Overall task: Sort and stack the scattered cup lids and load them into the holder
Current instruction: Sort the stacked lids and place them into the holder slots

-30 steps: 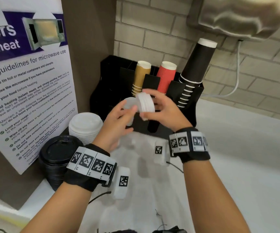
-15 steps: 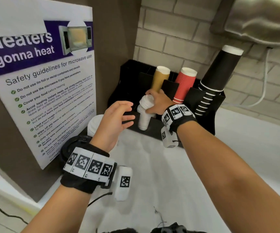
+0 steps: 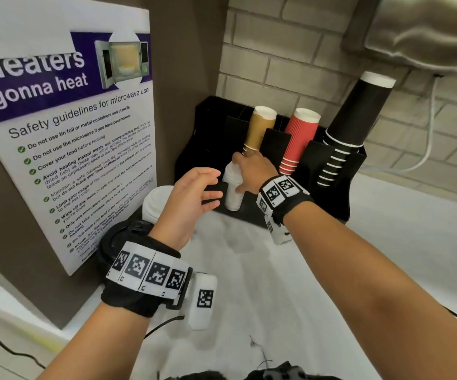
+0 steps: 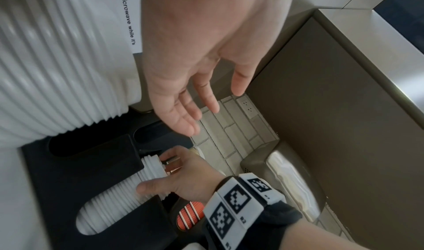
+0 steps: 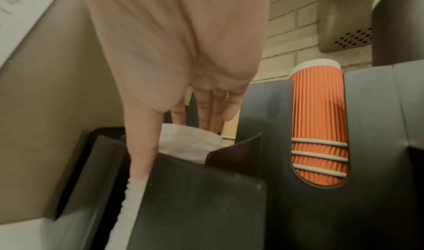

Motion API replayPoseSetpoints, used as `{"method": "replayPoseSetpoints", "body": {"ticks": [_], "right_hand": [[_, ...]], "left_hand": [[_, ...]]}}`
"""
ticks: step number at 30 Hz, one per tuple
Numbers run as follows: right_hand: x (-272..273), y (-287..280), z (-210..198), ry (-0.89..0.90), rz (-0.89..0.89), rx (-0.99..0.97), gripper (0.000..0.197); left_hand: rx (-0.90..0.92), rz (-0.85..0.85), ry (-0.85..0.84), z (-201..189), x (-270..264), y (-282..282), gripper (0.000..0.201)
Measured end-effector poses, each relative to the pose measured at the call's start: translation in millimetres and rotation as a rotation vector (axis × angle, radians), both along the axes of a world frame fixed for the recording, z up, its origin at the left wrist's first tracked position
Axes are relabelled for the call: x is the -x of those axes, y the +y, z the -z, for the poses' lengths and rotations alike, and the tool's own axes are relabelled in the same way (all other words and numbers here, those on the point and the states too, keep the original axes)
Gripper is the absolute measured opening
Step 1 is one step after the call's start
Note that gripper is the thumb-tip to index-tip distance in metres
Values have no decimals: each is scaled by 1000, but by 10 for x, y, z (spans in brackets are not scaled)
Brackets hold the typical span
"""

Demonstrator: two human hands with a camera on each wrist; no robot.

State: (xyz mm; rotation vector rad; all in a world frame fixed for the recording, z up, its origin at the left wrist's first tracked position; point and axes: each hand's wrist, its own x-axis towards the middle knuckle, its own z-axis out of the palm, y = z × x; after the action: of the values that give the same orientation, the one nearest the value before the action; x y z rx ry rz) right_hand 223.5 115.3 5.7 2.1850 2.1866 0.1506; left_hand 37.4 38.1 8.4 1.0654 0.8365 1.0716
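While right hand (image 3: 252, 174) pinches white lids (image 3: 233, 197) (poster (image 3: 84, 149): "Heaters gonna heat"), left hand (image 3: 186, 207) spreads empty.

Bright light fills the head view; soft shadows smudge the white counter (image 3: 249, 283) below where the right hand (image 3: 253, 174) grips the small lid stack (image 3: 233, 193). Up and right of the grip, the metal housing (image 3: 427, 34) glares, blurred. The right wrist view is dimmer, warm, soft close up.

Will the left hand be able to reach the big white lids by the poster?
Probably yes. The left hand is open and holds nothing, hovering right beside the white lid stack, and nothing seems to sit between them.
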Motion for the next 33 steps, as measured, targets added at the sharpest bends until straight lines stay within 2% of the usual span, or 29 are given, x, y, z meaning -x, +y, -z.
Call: {"method": "replayPoseSetpoints", "body": {"ticks": [2, 5, 12, 16, 21, 23, 24, 27, 28, 30, 33], "right_hand": [[14, -21, 21, 30, 0, 43, 73], [27, -48, 82, -26, -18, 70, 66], [21, -122, 140, -71, 23, 35, 74], [11, -146, 100, 25, 25, -14, 71], [-36, -288, 62, 134, 26, -60, 81], [-77, -385, 14, 287, 38, -99, 81], [-115, -449, -20, 431, 53, -129, 79], [-306, -784, -90, 986, 193, -290, 65], [-403, -943, -81, 1085, 269, -335, 57], [-638, -1284, 9, 1099, 433, -364, 38], [-964, -1762, 208, 827, 683, -175, 29]], "left_hand": [[1, 0, -1, 10, -4, 0, 17], [1, 2, -4, 31, -4, 2, 18], [-5, 3, -9, 63, 8, 2, 20], [-10, 11, -5, 75, 2, 1, 19], [-12, 37, -1, 94, -33, -48, 19], [-8, 47, 1, 110, -48, -71, 19], [-8, 54, 4, 116, -55, -80, 18], [-16, 93, 30, 164, -75, -105, 18], [-16, 110, 40, 189, -85, -116, 17], [-12, 147, 60, 246, -111, -144, 17], [-6, 200, 97, 331, -178, -193, 16]]}}
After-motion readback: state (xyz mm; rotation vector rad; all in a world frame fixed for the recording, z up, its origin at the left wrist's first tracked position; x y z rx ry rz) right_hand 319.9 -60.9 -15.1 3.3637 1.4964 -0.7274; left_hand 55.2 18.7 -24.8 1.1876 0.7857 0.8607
